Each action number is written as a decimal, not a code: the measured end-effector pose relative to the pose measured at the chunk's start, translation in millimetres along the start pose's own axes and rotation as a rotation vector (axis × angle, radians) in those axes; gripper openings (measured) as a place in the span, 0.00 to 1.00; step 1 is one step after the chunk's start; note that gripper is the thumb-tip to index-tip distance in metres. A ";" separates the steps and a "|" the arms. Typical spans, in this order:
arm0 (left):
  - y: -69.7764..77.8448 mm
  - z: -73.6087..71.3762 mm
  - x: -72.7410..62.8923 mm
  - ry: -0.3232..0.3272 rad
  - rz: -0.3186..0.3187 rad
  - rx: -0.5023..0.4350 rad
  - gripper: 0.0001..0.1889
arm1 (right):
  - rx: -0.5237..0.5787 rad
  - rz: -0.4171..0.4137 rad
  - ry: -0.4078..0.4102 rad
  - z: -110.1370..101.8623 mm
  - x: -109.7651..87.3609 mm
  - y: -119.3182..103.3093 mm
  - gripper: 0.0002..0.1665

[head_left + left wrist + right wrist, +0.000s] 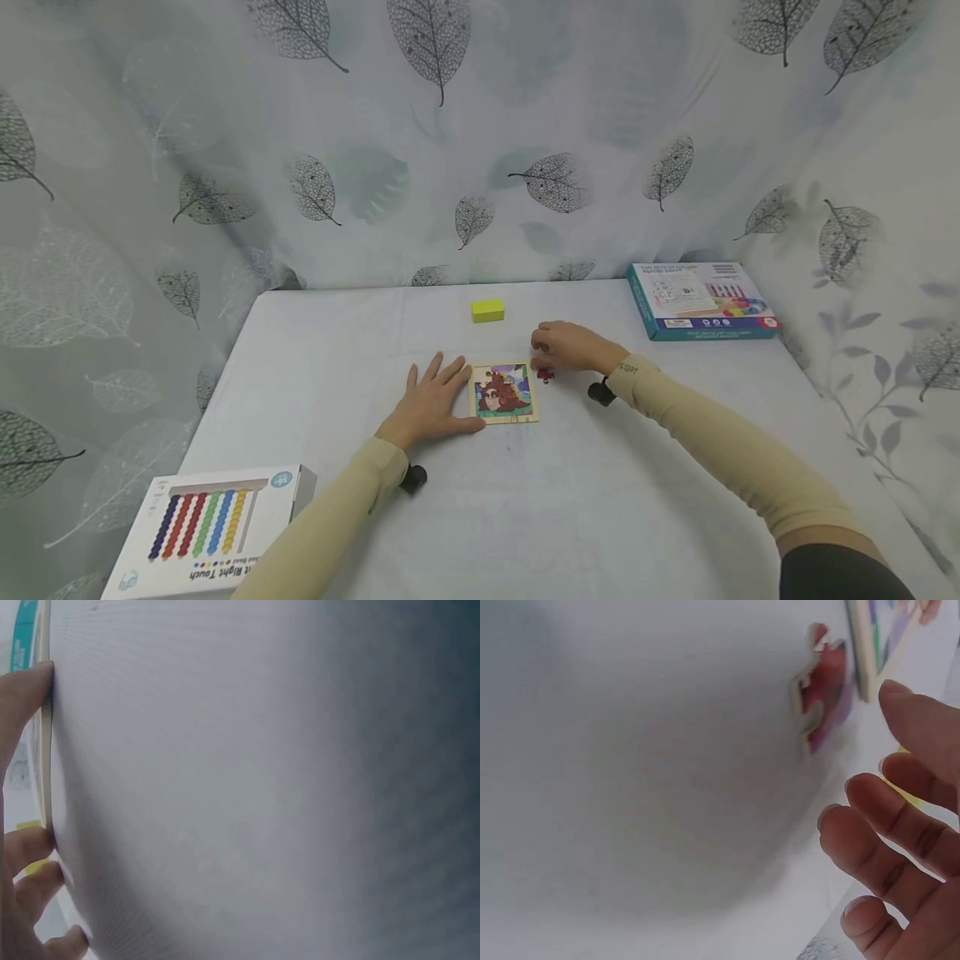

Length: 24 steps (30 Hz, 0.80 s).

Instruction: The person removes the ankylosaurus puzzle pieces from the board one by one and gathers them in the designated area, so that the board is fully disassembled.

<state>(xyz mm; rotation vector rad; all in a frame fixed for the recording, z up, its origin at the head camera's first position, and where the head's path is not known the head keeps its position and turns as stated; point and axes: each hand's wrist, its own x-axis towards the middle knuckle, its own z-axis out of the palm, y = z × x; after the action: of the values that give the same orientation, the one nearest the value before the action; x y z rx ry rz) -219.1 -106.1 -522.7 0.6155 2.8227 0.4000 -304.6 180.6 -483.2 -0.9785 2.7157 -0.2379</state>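
Note:
A small square jigsaw puzzle with a pale wooden rim (517, 419) lies flat on the white table, its picture a reddish-brown cartoon animal. My left hand (433, 407) rests beside it with fingers spread, thumb at the near left corner and a fingertip at the far left one. In the left wrist view the thumb (28, 690) touches the board's edge. Just right of the board lies a loose red and purple puzzle piece (829, 686). My right hand (573, 346) hovers close by it, fingers loosely bent and holding nothing in the right wrist view.
A yellow block (487, 311) stands behind the board. At the back right lies a blue-edged game box (701, 302). A white box with rows of coloured beads (213, 529) sits at the front left. Leaf-patterned cloth (450, 167) hangs behind the table.

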 end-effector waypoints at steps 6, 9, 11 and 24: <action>-1.4 0.2 0.0 -0.009 -0.003 0.006 0.53 | 0.009 -0.080 -0.015 -10.3 8.1 -19.4 0.18; -2.2 1.2 0.7 -0.014 -0.002 0.016 0.54 | 0.002 -0.096 -0.062 -12.7 12.8 -29.9 0.22; -2.5 1.3 0.7 -0.012 0.001 0.020 0.54 | -0.005 -0.100 -0.096 -12.3 15.5 -36.1 0.25; -2.7 0.2 -1.4 -0.011 0.015 0.011 0.53 | -0.084 -0.175 -0.202 -5.3 28.6 -58.1 0.28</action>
<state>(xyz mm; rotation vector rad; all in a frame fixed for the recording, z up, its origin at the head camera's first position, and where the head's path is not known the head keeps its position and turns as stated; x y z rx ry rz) -218.8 -109.0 -523.5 0.6393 2.8136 0.3833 -292.3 118.3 -469.4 -1.1960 2.4781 -0.0520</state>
